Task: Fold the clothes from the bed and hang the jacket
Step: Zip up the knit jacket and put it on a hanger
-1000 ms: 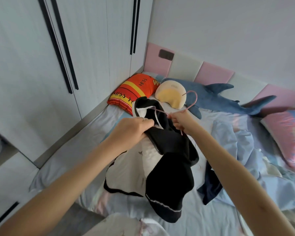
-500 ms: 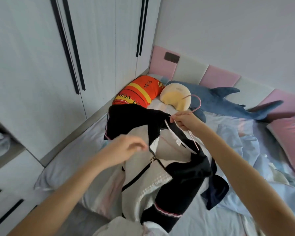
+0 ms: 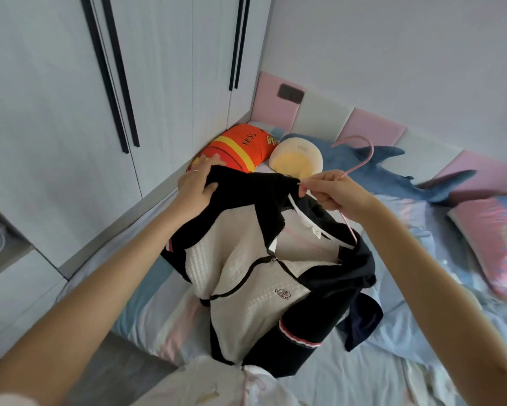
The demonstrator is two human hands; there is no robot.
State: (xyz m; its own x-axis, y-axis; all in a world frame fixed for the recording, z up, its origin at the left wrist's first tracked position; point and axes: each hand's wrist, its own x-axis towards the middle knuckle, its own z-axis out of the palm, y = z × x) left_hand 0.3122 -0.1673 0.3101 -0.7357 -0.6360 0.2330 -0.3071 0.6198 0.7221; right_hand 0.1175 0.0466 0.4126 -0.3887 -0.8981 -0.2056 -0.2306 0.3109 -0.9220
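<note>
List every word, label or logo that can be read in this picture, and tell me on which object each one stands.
"MISS": black letters on the orange pillow.
Yellow letters at the same pillow's end: partly hidden, not readable.
Small mark on the cream pillow: too small to read.
Round emblem on the chest of the jacket: too small to read.
The white tag inside the collar: blurred, not readable.

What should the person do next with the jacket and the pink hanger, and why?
The right hand pinches the pink hanger at the jacket collar, one hanger arm already inside one shoulder. The left hand grips the other black shoulder, so probably it should draw that over the free arm.
</note>
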